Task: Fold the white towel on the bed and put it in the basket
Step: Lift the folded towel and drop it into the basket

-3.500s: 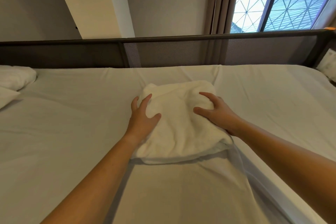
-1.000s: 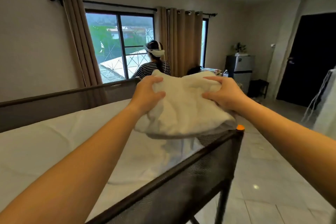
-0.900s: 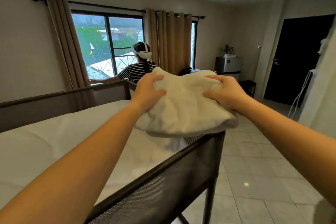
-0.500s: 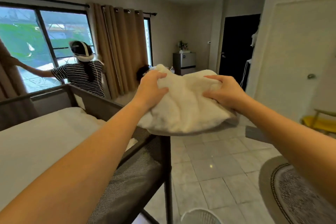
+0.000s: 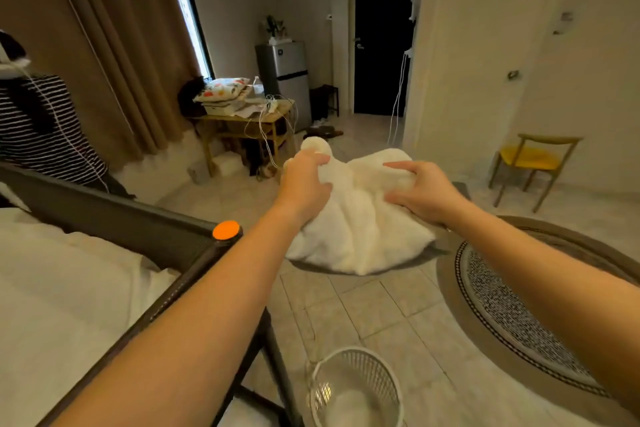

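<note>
The folded white towel [image 5: 360,222] hangs in the air over the tiled floor, past the bed's corner. My left hand [image 5: 304,184] grips its left top edge and my right hand [image 5: 420,189] grips its right top edge. A round white mesh basket [image 5: 356,388] stands on the floor at the bottom of the view, nearer to me than the towel and below it. The white bed [image 5: 62,291] lies at the lower left.
The bed's dark mesh rail [image 5: 138,222] with an orange corner cap [image 5: 226,229] runs under my left arm. A round patterned rug [image 5: 519,308] lies right. A person in a striped shirt [image 5: 45,135], a cluttered table [image 5: 242,121], a fridge [image 5: 284,80], a yellow chair [image 5: 533,159] stand beyond.
I lifted the towel off the bed with both hands and turned right, away from the window. The towel is now over the floor, and the whole basket has come into view below.
</note>
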